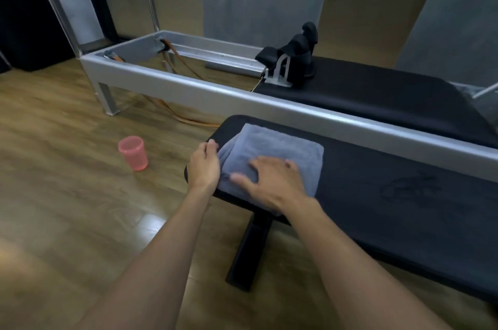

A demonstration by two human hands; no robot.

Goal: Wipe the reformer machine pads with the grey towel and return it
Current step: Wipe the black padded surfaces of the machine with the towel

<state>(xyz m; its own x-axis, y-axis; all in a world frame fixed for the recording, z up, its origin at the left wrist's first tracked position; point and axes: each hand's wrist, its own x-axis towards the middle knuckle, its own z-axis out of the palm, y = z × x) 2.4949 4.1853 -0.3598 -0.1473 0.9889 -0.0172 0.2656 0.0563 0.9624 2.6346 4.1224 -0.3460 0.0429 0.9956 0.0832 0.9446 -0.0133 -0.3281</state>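
A folded grey towel (280,150) lies on the left end of a long black padded bench (404,211) in front of me. My right hand (272,181) rests flat on the towel's near part, fingers spread. My left hand (204,165) holds the towel's left edge at the end of the pad, fingers curled around it. Behind the bench runs the reformer's silver frame (188,84), with its black carriage pad (377,97) and black shoulder rests (296,57) at the carriage's left end.
A pink plastic cup (133,152) stands on the wooden floor left of the bench. Orange cords (183,116) trail under the reformer frame. A black bench leg (248,251) stands below my right forearm. Grey wall panels lie beyond.
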